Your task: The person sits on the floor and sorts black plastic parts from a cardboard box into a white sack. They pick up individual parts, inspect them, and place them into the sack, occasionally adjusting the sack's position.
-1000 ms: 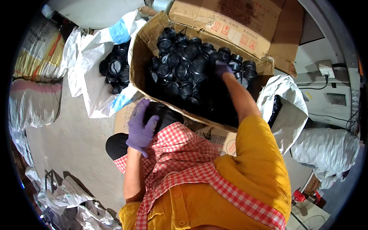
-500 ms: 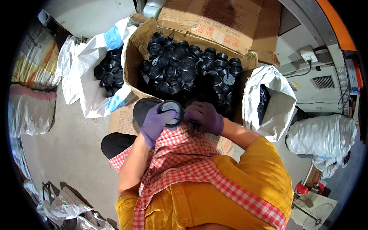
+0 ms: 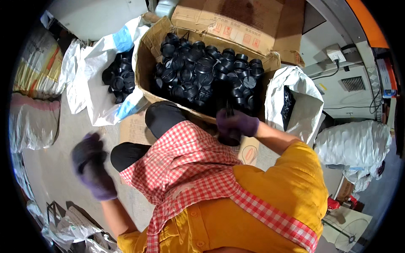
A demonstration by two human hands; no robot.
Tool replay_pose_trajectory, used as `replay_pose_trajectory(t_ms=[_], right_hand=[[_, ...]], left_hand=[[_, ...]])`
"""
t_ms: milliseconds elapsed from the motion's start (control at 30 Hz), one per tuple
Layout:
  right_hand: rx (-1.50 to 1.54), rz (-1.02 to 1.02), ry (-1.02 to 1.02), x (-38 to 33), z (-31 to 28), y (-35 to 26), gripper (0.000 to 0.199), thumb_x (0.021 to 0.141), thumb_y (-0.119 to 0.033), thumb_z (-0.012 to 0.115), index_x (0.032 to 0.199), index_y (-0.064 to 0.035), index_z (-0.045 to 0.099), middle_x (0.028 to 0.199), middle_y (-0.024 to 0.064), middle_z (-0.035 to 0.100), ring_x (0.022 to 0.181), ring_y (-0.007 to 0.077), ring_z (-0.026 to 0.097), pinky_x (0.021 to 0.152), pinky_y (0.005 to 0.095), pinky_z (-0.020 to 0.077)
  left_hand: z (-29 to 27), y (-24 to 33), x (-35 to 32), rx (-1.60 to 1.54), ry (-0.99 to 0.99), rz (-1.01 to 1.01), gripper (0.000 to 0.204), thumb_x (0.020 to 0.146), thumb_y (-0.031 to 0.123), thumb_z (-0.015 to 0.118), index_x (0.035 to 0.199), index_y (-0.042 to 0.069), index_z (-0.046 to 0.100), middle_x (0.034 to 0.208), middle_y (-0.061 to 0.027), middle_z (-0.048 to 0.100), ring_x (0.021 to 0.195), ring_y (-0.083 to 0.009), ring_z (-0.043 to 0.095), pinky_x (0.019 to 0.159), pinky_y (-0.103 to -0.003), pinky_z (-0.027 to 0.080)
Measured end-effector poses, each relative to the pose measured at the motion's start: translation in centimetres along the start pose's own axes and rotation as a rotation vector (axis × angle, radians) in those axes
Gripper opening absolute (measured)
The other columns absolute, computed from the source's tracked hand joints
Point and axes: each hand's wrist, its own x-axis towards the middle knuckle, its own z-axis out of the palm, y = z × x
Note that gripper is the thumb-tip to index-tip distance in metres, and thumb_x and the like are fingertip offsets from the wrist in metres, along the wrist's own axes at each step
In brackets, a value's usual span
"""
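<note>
My left hand, in a purple glove, is out to the left over the floor and blurred by motion. Its fingers curl round a dark shape that looks like a black round cap. At the near edge of the cardboard box, my right hand, also gloved, is closed. A slim dark piece sticks up from it and a dark rounded part shows below; what they are I cannot make out. Inside the box lies a heap of black round caps, some with grey faces.
Left of the box, an open white sack holds more black caps. Another white sack with dark contents stands at the right. Stuffed sacks line the right side. A fan is at lower right.
My left hand has swung from my lap, where it held a black cap with a grey face, out to the left. My right hand has moved slightly right, away from it.
</note>
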Motion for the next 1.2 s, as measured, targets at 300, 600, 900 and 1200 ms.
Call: replay_pose_trajectory(t_ms=[300,600,900,1200], right_hand=[[-0.596,-0.791,0.471,7.6,3.7,-0.7,0.018,0.082,-0.016,0.059,0.096,-0.0034,0.062,0.083,0.0083,0.061,0.077,0.0143,0.057,0.071,0.0278,0.0459],[-0.971,-0.655,1.292,9.3,-10.4,3.9,0.014,0.077,-0.007,0.060,0.091,-0.0083,0.062,0.091,0.0149,0.062,0.086,0.0331,0.060,0.073,0.0400,0.0481],[-0.966,0.159,1.511,7.3,-25.5,2.1,0.035,0.083,-0.032,0.058,0.107,-0.0076,0.065,0.106,0.0211,0.062,0.101,0.0357,0.059,0.087,0.0410,0.0464],[-0.817,-0.157,1.596,7.2,-25.3,3.8,0.026,0.084,-0.026,0.059,0.095,-0.0037,0.067,0.095,0.0203,0.064,0.088,0.0372,0.060,0.078,0.0414,0.0463]], left_hand=[[12.5,-6.7,-7.0,0.211,-0.615,-0.011,0.033,0.078,0.022,0.062,0.110,0.013,0.063,0.109,-0.0170,0.060,0.099,-0.0259,0.059,0.088,-0.036,0.045],[12.6,-1.6,-2.7,0.857,-0.322,0.661,0.040,0.067,0.009,0.065,0.106,0.010,0.064,0.107,-0.0165,0.058,0.097,-0.0320,0.056,0.084,-0.042,0.045],[9.5,-6.9,8.4,0.765,-0.227,0.432,0.073,0.072,0.023,0.074,0.137,0.014,0.041,0.143,-0.0243,0.029,0.135,-0.0357,0.027,0.107,-0.042,0.026],[12.6,-8.3,3.1,0.466,-0.541,0.193,0.047,0.076,0.012,0.066,0.121,0.004,0.055,0.130,-0.0213,0.048,0.122,-0.0335,0.047,0.100,-0.039,0.038]])
